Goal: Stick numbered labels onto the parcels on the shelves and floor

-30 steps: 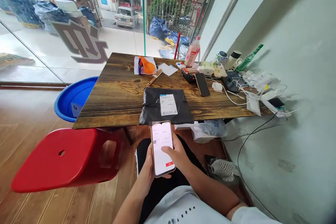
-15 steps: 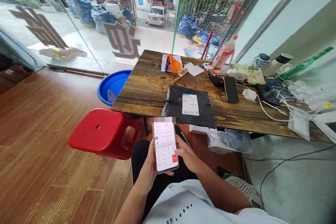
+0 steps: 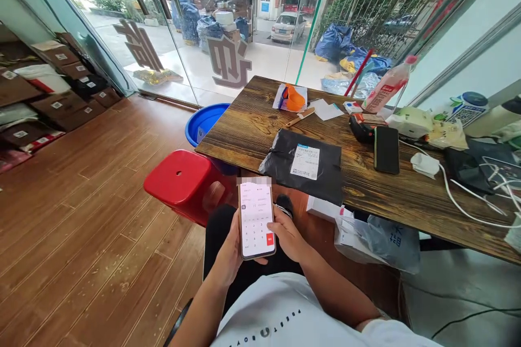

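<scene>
A lit smartphone [image 3: 255, 230] is held upright over my lap, its screen showing a number keypad with a red key. My left hand [image 3: 230, 249] wraps the phone's left edge, with fingers passing behind it. From the other side my right hand [image 3: 288, 236] grips the phone, its thumb over the keypad's right part near the red key. Just beyond the phone, a black plastic parcel [image 3: 280, 165] with a white shipping label [image 3: 305, 162] lies at the near edge of the wooden table [image 3: 240, 119].
A red stool [image 3: 179, 179] and a blue basin [image 3: 207, 122] stand left of the table. On it are a knife [image 3: 300, 117], orange tape dispenser [image 3: 293, 98], second phone [image 3: 386, 150], pink-capped bottle [image 3: 388, 87] and white cables [image 3: 459, 195]. Boxes [image 3: 61, 105] are stacked far left.
The view has turned left, so the table and stool sit further right and stacked boxes appear. Both hands keep hold of the phone; the right thumb has shifted slightly over the keypad.
</scene>
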`<state>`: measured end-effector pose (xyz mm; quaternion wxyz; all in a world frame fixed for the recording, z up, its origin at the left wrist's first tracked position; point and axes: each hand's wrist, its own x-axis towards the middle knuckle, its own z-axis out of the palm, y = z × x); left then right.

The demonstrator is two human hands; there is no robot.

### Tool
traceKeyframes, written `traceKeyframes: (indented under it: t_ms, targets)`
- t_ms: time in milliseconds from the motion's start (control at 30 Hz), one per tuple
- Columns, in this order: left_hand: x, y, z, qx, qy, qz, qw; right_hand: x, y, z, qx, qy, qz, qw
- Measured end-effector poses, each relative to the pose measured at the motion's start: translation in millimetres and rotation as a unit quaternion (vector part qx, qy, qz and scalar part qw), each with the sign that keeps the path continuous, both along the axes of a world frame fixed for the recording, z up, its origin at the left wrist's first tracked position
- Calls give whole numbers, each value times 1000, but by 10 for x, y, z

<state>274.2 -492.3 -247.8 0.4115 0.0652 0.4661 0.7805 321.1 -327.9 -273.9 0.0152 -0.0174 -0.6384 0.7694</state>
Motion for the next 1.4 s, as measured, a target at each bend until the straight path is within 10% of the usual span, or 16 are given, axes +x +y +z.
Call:
traceKeyframes:
  t_ms: [533,700,1400]
  targets:
    - [693,458,-137,-9,12,-12,1000,722,278,-60,-38,14,-74,996]
    - [727,498,-96,-10,7,-25,1000,871,475,-44,21,61,16,998]
    - [639,532,-122,-7,-1,-31,1000,803,457,7,-40,4,-5,999]
